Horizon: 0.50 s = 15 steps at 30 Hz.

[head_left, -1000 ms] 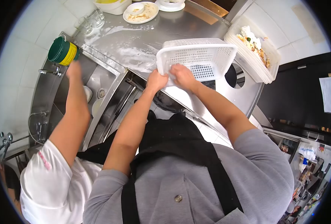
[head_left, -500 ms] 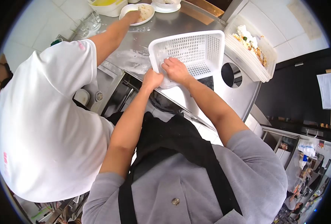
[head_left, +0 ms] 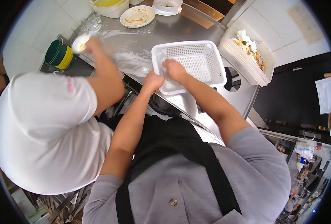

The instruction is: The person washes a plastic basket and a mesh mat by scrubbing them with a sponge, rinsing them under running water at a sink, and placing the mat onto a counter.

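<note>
A white slotted plastic basket [head_left: 207, 79] sits in front of me over the steel counter's front edge, its inside facing up toward me. My left hand [head_left: 154, 81] is closed around the basket's near left rim. Inside the basket, by its left wall, my right hand [head_left: 174, 70] has its fingers curled down. Something pale and translucent lies under those fingers, too unclear to name.
A co-worker in a white shirt [head_left: 42, 123] stands at left, a blurred hand holding a white round item [head_left: 81, 44] near a green bucket [head_left: 59, 54]. A soiled plate [head_left: 137, 16], glasses [head_left: 92, 22], a food-scrap tub [head_left: 253, 52] and a round counter hole [head_left: 231, 78] lie around.
The basket has tipped down from a steeper tilt, showing more of its floor. My hands stay on it. The co-worker's hand has left the plate and moved left toward the green bucket.
</note>
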Each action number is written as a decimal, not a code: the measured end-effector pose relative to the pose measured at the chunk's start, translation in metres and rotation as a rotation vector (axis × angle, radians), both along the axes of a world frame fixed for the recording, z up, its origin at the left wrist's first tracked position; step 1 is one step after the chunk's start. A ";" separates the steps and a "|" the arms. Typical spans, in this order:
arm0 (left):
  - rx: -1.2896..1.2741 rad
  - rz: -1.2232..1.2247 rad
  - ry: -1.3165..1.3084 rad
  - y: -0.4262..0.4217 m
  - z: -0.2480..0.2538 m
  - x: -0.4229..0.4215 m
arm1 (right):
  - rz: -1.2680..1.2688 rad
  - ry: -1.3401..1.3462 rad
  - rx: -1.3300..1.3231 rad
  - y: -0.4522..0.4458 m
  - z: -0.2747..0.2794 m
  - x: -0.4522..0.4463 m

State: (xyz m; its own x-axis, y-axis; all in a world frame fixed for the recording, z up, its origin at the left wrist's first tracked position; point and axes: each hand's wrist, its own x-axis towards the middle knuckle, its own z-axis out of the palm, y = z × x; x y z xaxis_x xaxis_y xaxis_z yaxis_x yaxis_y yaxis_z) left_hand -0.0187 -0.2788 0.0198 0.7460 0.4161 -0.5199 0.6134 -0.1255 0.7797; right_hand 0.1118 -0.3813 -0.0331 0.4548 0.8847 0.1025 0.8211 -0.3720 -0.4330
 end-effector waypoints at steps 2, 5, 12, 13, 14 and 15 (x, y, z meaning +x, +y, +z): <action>-0.036 0.059 0.004 0.000 -0.006 0.007 | 0.048 0.098 -0.059 -0.008 0.006 0.014; 0.310 0.049 -0.250 0.001 -0.033 0.014 | 0.142 0.222 -0.197 -0.012 0.021 0.016; 0.374 0.328 -0.469 -0.006 -0.020 0.032 | -0.029 0.579 -0.354 -0.014 0.037 -0.009; 0.412 0.368 -0.620 -0.007 -0.021 0.033 | -0.036 0.582 -0.353 -0.017 0.050 -0.012; 0.408 0.361 -0.618 -0.006 -0.023 0.033 | -0.022 0.667 -0.268 -0.021 0.064 -0.016; 0.452 0.360 -0.606 -0.006 -0.024 0.032 | -0.009 0.753 -0.183 -0.024 0.073 -0.019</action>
State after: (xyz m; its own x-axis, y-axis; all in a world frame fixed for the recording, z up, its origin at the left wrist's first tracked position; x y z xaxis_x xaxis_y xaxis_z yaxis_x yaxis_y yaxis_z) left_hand 0.0135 -0.2845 -0.0038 0.6246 0.7542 0.2024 0.1670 -0.3821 0.9089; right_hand 0.0930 -0.4052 0.0400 0.3511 0.8539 -0.3842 0.3268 -0.4962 -0.8043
